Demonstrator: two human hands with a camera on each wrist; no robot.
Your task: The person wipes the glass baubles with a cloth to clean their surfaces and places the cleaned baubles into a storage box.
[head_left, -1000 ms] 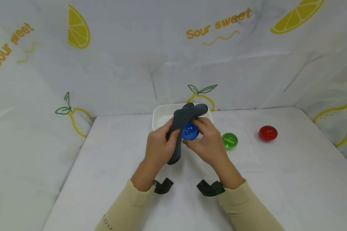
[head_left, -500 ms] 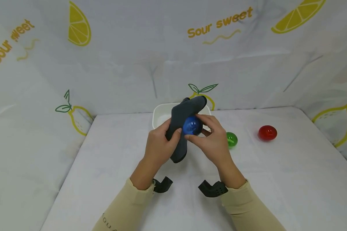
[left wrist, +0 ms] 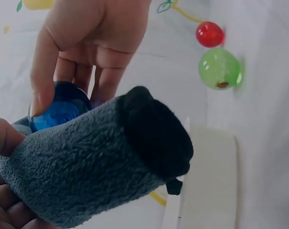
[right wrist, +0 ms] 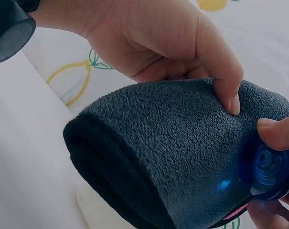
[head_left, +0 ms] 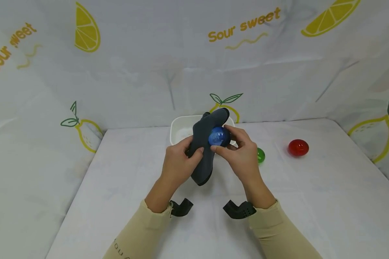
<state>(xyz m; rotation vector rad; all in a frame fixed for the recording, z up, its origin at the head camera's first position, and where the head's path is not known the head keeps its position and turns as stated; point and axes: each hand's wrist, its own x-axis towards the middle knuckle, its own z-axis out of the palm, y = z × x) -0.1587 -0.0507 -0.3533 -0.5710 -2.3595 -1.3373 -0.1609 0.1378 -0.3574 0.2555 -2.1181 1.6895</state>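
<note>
A folded dark grey cloth [head_left: 201, 135] with black edging is held up in my left hand [head_left: 176, 162], the thumb pressed on its front side. My right hand [head_left: 244, 154] grips a clear blue ball [head_left: 218, 137] between thumb and fingers. The ball lies against the right side of the cloth. In the left wrist view the cloth [left wrist: 82, 160] covers the lower part of the ball [left wrist: 60, 112]. From the right wrist, swirls show inside the ball [right wrist: 267, 167], and a blue glint falls on the cloth [right wrist: 173, 129].
Behind the hands stands a white tray [head_left: 178, 130], partly covered by the cloth. A clear green ball [head_left: 261, 155] sits just right of my right hand, which hides part of it. Farther right lies a red ball [head_left: 298, 148] on the white tablecloth [head_left: 311, 201].
The blue ball and my right hand have shifted right and slightly up. The cloth has turned, its lower end swinging right. My right hand now hides more of the green ball.
</note>
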